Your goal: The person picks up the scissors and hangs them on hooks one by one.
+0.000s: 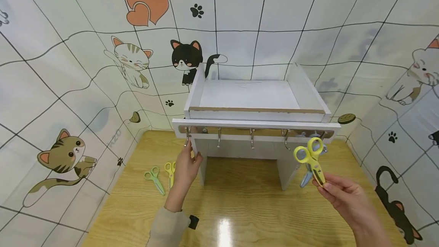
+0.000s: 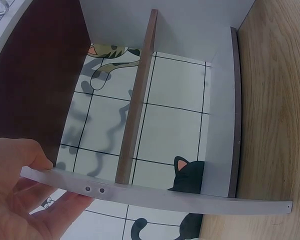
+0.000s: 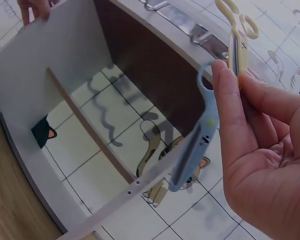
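My right hand (image 1: pixel 346 197) pinches a pair of yellow scissors (image 1: pixel 313 159) by the blade end, with the handle loops pointing up. Just behind them, blue scissors (image 3: pixel 200 132) hang near the right end of the hook rail (image 1: pixel 236 132); their top is partly covered in the head view. At the left, my left hand (image 1: pixel 185 169) grips the front edge of the white shelf's side panel (image 2: pixel 155 195), thumb on one face and fingers on the other. Green scissors (image 1: pixel 156 181) and another yellow pair (image 1: pixel 170 171), partly behind that hand, lie on the table.
The white shelf (image 1: pixel 253 115) stands on the wood-grain table (image 1: pixel 240 209) with a tray-like top and several metal hooks (image 1: pixel 252 140) along its front. Cat-patterned tiled sheeting (image 1: pixel 240 7) surrounds the table at the back and sides.
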`<action>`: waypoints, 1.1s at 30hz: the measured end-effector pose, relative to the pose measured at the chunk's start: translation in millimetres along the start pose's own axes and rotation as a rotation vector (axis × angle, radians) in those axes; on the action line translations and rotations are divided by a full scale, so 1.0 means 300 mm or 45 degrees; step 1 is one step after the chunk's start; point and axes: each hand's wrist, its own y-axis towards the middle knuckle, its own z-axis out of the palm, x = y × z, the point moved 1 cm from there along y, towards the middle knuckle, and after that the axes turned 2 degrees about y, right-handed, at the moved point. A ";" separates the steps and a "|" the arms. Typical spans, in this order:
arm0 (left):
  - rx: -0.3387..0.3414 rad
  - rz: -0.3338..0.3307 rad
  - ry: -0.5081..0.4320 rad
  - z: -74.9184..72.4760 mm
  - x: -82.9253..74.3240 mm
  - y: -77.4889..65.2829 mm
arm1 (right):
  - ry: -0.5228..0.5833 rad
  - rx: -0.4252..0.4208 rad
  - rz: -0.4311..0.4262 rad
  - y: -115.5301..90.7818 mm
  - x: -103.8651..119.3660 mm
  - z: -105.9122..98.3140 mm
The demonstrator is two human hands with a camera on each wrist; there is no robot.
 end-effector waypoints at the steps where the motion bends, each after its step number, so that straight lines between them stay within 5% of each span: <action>1: -0.001 0.002 0.004 0.000 0.000 0.000 | 0.002 0.026 0.008 0.006 -0.008 0.003; 13: 0.007 -0.007 0.027 0.000 0.001 0.000 | -0.128 0.008 0.039 0.035 -0.077 0.012; 33: -0.009 -0.001 0.008 0.003 0.005 -0.003 | -0.125 -0.110 0.121 0.038 -0.153 -0.015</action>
